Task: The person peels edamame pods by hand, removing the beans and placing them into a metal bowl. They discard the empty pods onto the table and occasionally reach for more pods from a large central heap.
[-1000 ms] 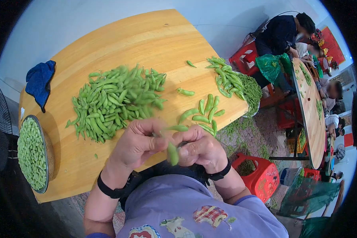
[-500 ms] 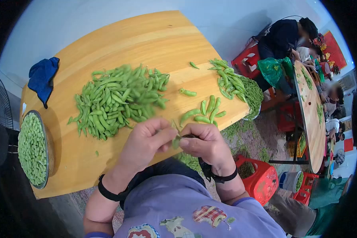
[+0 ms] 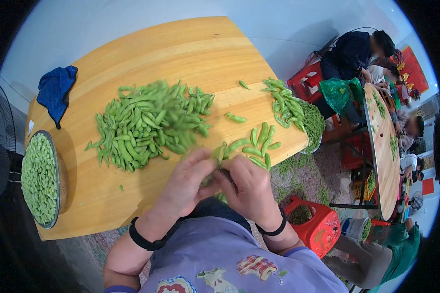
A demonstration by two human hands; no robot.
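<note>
At the table's near edge, my left hand (image 3: pixel 190 180) and my right hand (image 3: pixel 247 183) meet, both with fingers closed around a green bean pod (image 3: pixel 221 152). Something dark shows by my right fingers, too hidden to name. Beyond my left hand lies a large heap of green pods (image 3: pixel 142 122). Several loose pods (image 3: pixel 263 139) lie just past my right hand. A round basket (image 3: pixel 60 180) full of shelled green beans (image 3: pixel 39 180) stands at the table's left end.
A blue cloth (image 3: pixel 57 93) lies at the table's (image 3: pixel 195 44) far left. More pods (image 3: pixel 288 107) lie at its right edge, beside a container of green scraps (image 3: pixel 312 122). A red stool (image 3: pixel 318 227) stands right of me. Several people sit by another table (image 3: pixel 384 156).
Both my hands have drawn together, and the pod between them stands more upright. The view has shifted slightly. A person in green at the lower right has moved.
</note>
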